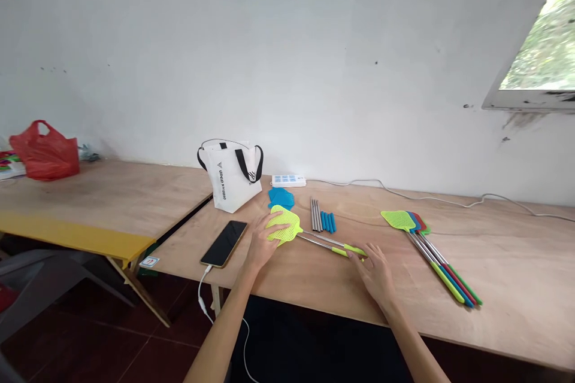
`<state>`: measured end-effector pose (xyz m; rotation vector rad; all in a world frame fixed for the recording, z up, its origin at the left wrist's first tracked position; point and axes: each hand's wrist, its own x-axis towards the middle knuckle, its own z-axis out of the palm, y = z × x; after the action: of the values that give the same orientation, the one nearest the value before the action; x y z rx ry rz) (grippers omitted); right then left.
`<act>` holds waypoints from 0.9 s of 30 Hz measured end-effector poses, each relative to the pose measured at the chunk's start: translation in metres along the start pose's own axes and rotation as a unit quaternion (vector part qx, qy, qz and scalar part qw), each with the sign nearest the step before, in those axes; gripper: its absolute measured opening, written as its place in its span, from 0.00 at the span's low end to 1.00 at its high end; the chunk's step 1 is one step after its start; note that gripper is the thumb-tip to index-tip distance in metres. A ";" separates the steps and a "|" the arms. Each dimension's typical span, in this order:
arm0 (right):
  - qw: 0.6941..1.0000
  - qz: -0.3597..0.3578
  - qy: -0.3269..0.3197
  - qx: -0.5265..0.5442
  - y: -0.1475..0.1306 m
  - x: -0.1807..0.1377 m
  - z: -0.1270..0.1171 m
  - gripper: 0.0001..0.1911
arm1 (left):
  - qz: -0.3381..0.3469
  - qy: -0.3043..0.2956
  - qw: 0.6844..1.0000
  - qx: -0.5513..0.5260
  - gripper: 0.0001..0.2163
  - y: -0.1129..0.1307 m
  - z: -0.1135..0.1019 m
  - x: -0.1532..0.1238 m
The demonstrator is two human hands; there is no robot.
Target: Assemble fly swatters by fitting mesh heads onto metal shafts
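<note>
Head view: a plywood table (494,287) runs along a white wall. The left hand (263,245) lies on the table with its fingers resting flat on the yellow-green mesh head of a swatter (287,226); the hand is spread, not clenched around it. The swatter lies flat near the front edge of the table, its metal shaft running right to a green grip. The right hand (376,272) touches that grip end with its fingertips; whether the fingers close around it cannot be told. A phone (224,243) lies just left of the left hand, screen up, with a white cable hanging off the table edge. Behind the swatter lie a blue head (281,197), a group of metal rods (315,215) and blue sleeves (328,222) beside them. A white bag (231,176) stands behind the phone, and a power strip (288,181) sits by the wall. Well to the right lies a stack of finished swatters (431,257). A red bag (45,151) sits on a second table (112,203) at far left.
</note>
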<state>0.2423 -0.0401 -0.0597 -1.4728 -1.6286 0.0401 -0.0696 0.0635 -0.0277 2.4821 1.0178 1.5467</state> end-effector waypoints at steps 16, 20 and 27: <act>0.985 -0.088 -0.005 -0.152 -0.005 -0.006 0.003 0.22 | -0.172 -0.069 0.956 -0.226 0.33 0.042 0.005 0.008; 0.982 -0.106 -0.046 -0.148 -0.009 -0.009 0.007 0.22 | -0.197 -0.166 0.926 -0.278 0.41 0.053 0.017 0.003; 0.975 -0.132 -0.056 -0.167 -0.009 -0.010 0.008 0.21 | -0.263 -0.177 0.896 -0.311 0.31 0.057 0.030 -0.003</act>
<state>0.2289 -0.0470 -0.0650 -1.5068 -1.9846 -0.3193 -0.0172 0.0263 -0.0242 1.7563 0.8511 0.9905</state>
